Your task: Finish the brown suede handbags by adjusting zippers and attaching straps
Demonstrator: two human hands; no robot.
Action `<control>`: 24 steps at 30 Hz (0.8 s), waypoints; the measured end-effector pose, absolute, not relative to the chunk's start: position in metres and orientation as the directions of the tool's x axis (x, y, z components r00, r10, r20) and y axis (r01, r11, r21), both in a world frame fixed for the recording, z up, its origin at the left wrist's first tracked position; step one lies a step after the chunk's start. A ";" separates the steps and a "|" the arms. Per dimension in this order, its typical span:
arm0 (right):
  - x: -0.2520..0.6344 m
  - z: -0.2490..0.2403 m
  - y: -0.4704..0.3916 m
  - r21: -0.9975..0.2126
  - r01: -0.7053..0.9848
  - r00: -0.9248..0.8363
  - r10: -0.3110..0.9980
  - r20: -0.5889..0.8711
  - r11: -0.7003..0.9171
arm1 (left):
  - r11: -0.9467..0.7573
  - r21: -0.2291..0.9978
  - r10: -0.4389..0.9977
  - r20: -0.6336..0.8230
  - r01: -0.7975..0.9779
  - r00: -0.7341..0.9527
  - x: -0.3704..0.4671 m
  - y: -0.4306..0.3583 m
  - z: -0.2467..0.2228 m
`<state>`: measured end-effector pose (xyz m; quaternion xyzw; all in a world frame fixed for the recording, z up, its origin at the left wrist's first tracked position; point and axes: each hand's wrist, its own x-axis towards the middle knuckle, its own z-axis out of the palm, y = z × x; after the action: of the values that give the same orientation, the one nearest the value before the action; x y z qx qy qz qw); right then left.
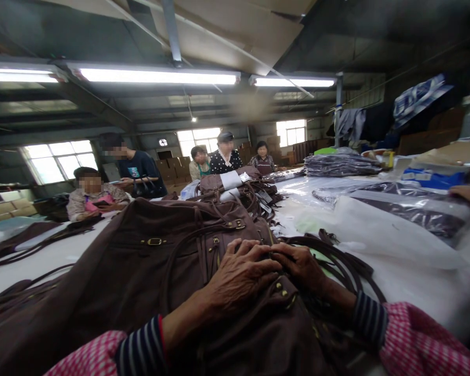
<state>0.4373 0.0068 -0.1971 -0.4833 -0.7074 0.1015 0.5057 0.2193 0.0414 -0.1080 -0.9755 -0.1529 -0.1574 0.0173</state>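
A large dark brown bag (141, 266) with brass buckles, zips and looped handles lies before me. My left hand (241, 269) rests across its upper part, back of the hand up, fingers bent over the leather near the zip. Close beside it, my right hand (300, 266) has its fingers curled on the bag's edge, their tips meeting those of my left hand. Both hands touch the brown leather; what lies under the fingertips is hidden. Dark handles (339, 261) loop out past my right wrist.
Beyond the bag is a pile of brown bags with white wraps (231, 180). Bags in clear plastic (340, 163) are stacked farther right, near a blue tray (434, 178). White sheeting (395, 230) lies at right. Several people are across the table.
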 end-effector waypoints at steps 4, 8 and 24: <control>0.440 -0.192 0.006 -0.583 0.628 -0.034 0.766 0.642 0.516 | -0.953 0.016 0.289 0.333 0.301 0.898 0.218 0.039 -0.105; 0.442 -0.185 0.008 -0.519 0.687 -0.034 0.736 0.676 0.509 | -0.963 0.016 0.258 0.347 0.270 0.902 0.215 0.037 -0.101; 0.428 -0.150 0.046 -0.478 0.846 0.117 0.793 0.597 0.235 | -0.984 -0.012 0.165 0.336 0.180 0.927 0.214 0.041 -0.102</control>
<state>0.4276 0.0460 -0.1499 -0.6175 -0.6637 -0.0314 0.4209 0.2144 0.0415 -0.1022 -0.9814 -0.0879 -0.1692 0.0211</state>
